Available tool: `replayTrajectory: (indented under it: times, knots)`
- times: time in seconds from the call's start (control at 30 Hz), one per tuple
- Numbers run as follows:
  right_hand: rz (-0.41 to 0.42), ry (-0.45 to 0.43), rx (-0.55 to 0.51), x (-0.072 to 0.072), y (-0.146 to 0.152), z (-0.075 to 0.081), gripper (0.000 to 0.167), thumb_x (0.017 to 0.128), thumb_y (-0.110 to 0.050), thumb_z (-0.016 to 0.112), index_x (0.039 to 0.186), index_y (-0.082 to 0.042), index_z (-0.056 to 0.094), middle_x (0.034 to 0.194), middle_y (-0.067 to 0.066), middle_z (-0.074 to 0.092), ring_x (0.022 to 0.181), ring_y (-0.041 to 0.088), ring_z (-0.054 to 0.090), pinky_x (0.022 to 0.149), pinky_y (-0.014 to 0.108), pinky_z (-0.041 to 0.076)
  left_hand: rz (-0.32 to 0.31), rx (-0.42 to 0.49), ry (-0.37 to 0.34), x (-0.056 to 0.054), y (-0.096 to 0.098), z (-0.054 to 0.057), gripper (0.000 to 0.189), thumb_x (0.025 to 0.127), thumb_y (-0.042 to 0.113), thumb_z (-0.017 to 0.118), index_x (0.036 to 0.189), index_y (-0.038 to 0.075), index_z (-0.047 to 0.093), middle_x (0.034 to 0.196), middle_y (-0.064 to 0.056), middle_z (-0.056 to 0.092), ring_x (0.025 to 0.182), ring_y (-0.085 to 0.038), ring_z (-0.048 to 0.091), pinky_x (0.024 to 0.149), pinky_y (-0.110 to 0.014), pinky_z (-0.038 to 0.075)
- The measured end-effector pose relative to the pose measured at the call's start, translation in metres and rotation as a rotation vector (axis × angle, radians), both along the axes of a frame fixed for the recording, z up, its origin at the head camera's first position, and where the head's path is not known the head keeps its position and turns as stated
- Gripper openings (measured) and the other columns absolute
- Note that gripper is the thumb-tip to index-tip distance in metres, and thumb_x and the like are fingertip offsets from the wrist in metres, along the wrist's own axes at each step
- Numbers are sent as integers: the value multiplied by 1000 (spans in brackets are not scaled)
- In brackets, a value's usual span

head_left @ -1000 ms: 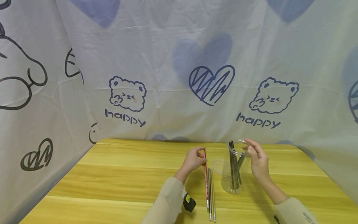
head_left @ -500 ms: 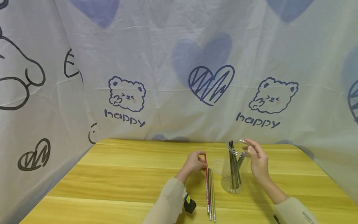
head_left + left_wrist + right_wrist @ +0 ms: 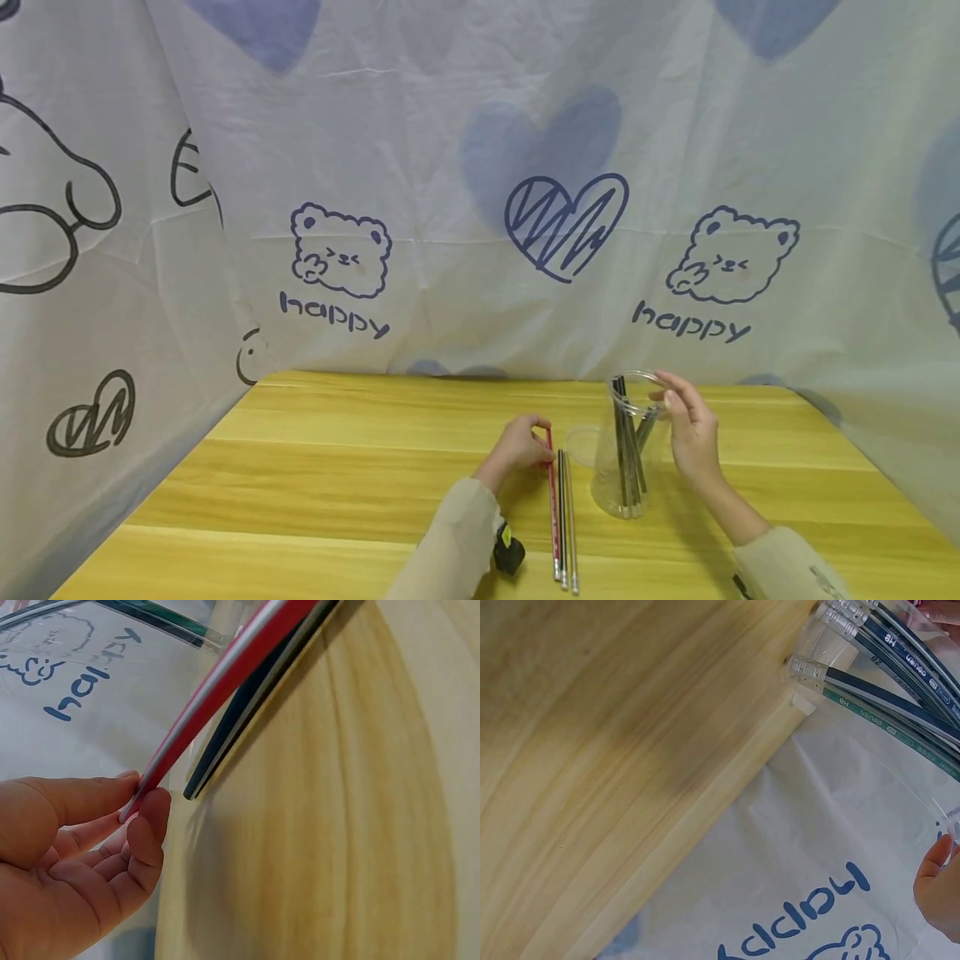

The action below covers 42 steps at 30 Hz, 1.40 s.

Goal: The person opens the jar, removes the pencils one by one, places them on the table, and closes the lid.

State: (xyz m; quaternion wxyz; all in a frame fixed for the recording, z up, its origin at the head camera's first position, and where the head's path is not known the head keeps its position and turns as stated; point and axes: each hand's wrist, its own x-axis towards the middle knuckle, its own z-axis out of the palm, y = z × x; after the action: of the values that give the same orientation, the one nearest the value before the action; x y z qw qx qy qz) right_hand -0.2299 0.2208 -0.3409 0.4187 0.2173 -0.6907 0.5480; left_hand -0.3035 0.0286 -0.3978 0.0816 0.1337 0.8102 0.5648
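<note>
My left hand (image 3: 521, 446) pinches the far end of a red pencil (image 3: 554, 517), thumb on one side and fingertips on the other, as the left wrist view also shows on the red pencil (image 3: 214, 697). Right beside it lie a black pencil (image 3: 563, 525) and a lighter-coloured pencil (image 3: 572, 533), side by side with their eraser ends toward me. My right hand (image 3: 693, 433) grips the rim of a clear plastic jar (image 3: 602, 483), which stands upright. Several dark pencils (image 3: 630, 458) lean inside it; in the right wrist view the jar's pencils (image 3: 900, 724) have their eraser ends at the bottom.
A clear round lid (image 3: 572, 439) lies flat on the table just left of the jar. The yellow wood-grain table (image 3: 337, 467) ends at a white printed cloth (image 3: 442, 333) hanging behind it. A black wrist device (image 3: 508, 552) sits at my left sleeve.
My left hand has drawn the red pencil toward me, so its eraser end sits nearly level with the other two. My right hand and the jar have stayed in place.
</note>
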Motion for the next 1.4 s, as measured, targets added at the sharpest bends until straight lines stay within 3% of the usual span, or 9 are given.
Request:
replayTrajectory:
  times: [0.5,0.83,1.4]
  knots:
    - [-2,6,4,-1,0,0,24,88,9,34,104,22,45,93,-21,57,81,-4,53,63,10,42,1,-83,-35,1,4,-5,42,69,-16,65,109,-11,53,66,-12,56,55,-27,62,48,-28,51]
    - [-21,-10,11,0,0,0,24,88,8,35,105,21,46,93,-22,56,80,-4,53,63,10,42,-8,-133,-13,3,8,-4,42,69,-13,68,109,-11,53,62,-13,60,55,-26,63,47,-28,51]
    - [-16,-21,11,1,0,0,24,88,8,35,106,21,46,94,-22,56,80,-4,53,63,11,42,9,-141,4,4,9,-7,37,65,-11,72,98,-9,56,61,-12,58,53,-25,62,45,-26,51]
